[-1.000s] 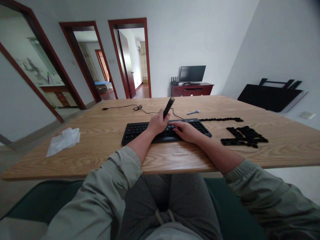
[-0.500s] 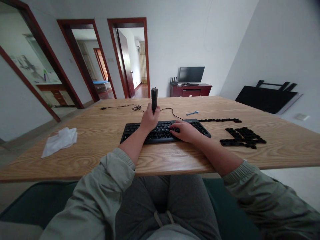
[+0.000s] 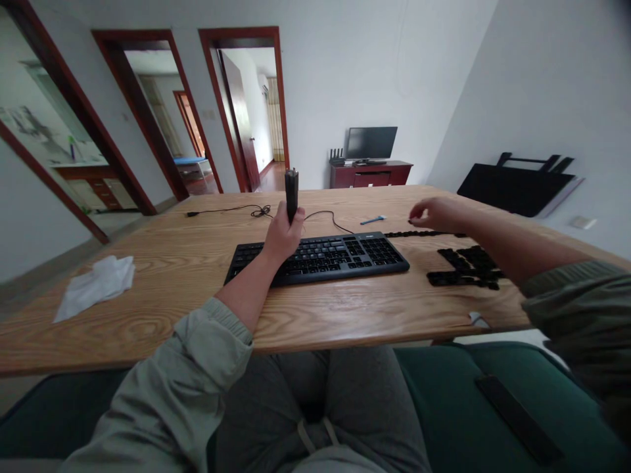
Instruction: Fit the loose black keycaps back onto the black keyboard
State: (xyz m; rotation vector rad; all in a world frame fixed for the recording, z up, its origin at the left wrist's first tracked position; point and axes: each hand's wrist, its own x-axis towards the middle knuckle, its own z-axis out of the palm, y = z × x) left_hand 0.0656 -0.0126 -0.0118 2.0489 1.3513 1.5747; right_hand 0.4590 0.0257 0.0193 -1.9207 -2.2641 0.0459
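Observation:
My left hand (image 3: 284, 233) is wrapped round a black stick-like handheld tool (image 3: 292, 195), held upright over the far edge of a black keyboard (image 3: 340, 257). The tool's kind is not clear; small prongs show at its top. My right hand (image 3: 436, 213) is raised above the table to the right of the keyboard, fingers pinched together. A tiny dark spot shows at its fingertips, too small to name. Under and beside that hand runs a row of small black pieces (image 3: 411, 234), like keycaps. Nearer me lies a cluster of similar black pieces (image 3: 463, 268), partly hidden by my right forearm.
A blue-handled brush (image 3: 373, 220) lies behind the keyboard. The keyboard's cable (image 3: 231, 209) lies coiled across the back left. A crumpled white cloth (image 3: 98, 282) is at the left, a small scrap (image 3: 478, 320) near the front edge. A dark flat strip (image 3: 517, 417) rests on the green seat.
My right hand has lifted off the keyboard and moved right, to above the row of black pieces. My left hand still holds the tool upright. The view has shifted slightly.

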